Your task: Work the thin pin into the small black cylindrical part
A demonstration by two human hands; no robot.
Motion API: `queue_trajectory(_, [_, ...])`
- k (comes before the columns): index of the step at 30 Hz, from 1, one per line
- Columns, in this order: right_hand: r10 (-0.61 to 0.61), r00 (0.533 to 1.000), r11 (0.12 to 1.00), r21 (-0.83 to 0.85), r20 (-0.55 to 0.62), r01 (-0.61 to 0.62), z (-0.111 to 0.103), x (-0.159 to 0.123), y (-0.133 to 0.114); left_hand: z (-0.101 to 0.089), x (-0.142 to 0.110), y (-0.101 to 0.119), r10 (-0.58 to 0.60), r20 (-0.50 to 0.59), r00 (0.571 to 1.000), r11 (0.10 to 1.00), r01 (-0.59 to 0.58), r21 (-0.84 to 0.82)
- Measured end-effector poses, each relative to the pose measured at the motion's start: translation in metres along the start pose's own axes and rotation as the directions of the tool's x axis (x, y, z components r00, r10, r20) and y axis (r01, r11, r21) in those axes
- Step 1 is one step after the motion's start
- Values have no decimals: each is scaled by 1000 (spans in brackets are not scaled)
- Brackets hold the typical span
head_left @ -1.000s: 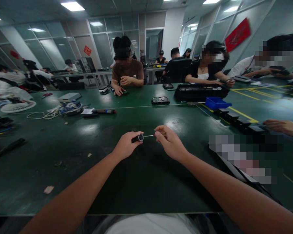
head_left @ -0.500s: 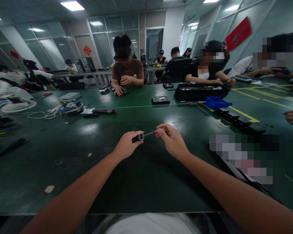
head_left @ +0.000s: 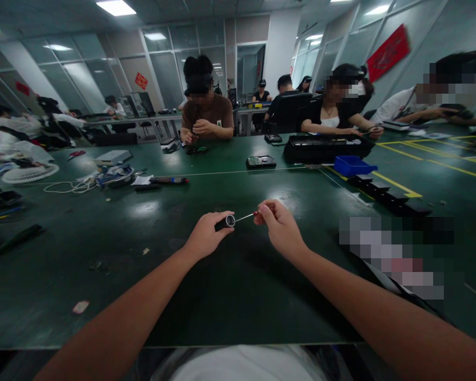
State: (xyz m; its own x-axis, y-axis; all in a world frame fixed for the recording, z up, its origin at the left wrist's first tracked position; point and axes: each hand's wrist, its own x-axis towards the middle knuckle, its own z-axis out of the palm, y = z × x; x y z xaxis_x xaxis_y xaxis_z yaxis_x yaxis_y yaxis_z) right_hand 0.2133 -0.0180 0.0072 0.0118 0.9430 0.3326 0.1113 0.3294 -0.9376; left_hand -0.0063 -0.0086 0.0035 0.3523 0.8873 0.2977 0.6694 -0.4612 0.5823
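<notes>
Between thumb and fingers, my left hand (head_left: 207, 234) grips a short black cylinder (head_left: 221, 224) with a silvery ring at its end, which faces right and toward me. My right hand (head_left: 276, 223) is closed on a thin screwdriver (head_left: 245, 217) with a red part near the fingertips; most of its handle is hidden. The bright shaft points left, and its tip is at the cylinder's ringed end. How deep the tip reaches inside cannot be made out. Both hands are held just above the green table (head_left: 206, 312).
Beyond my hands lies a hard drive (head_left: 261, 162). A blue bin (head_left: 353, 166) and a row of black blocks (head_left: 386, 196) stand to the right. Leftward are an electric screwdriver (head_left: 170, 180) and a bundle of cables (head_left: 115, 175). A co-worker (head_left: 207, 114) sits opposite.
My right hand has shifted slightly up and right, tilting the screwdriver's shaft; the left hand stays nearly still. A co-worker's hand at the right edge has withdrawn. The person opposite has raised a hand.
</notes>
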Motion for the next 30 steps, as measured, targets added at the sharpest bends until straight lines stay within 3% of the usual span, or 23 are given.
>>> queue_trajectory(5, [-12,997,998,-64,72,17,0,-3,-6,-1,0,0,10,-8,1000,1000,-9,16])
queue_trajectory(17, [-12,994,994,-103,110,23,-1,-4,-6,0,1,1,16,-6,1000,1000,-16,17])
queue_trajectory(25, [-80,992,969,-227,102,102,0,-10,-12,1,1,-1,13,-12,1000,1000,-12,22])
queue_trajectory(30, [-3,983,988,-151,183,32,-3,-5,-12,2,2,-5,23,-9,1000,1000,-23,21])
